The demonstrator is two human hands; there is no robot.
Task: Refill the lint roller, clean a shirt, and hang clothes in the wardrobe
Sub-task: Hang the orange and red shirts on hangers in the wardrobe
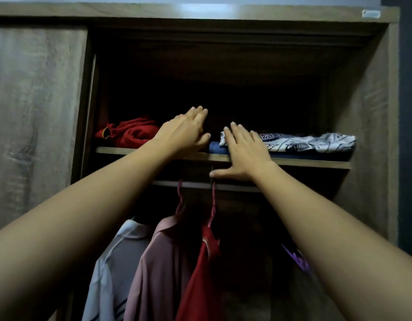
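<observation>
Both my arms reach up to the wardrobe's upper shelf (311,163). My left hand (188,130) lies palm down in the dark middle of the shelf, fingers spread, beside a crumpled red garment (130,133). My right hand (243,151) rests flat on the left end of a folded white patterned cloth (311,141), which lies on a folded blue cloth (215,148); its thumb hooks under the shelf edge. Neither hand grips anything that I can see. Below, on the rail (195,185), hang a pale shirt (112,269), a pink shirt (158,269) and a red shirt (200,274) on pink hangers (213,205).
The sliding door (35,121) covers the wardrobe's left half. The wardrobe's right wall (372,135) closes off the shelf. A purple garment (297,258) shows behind my right forearm. The back of the shelf is too dark to see into.
</observation>
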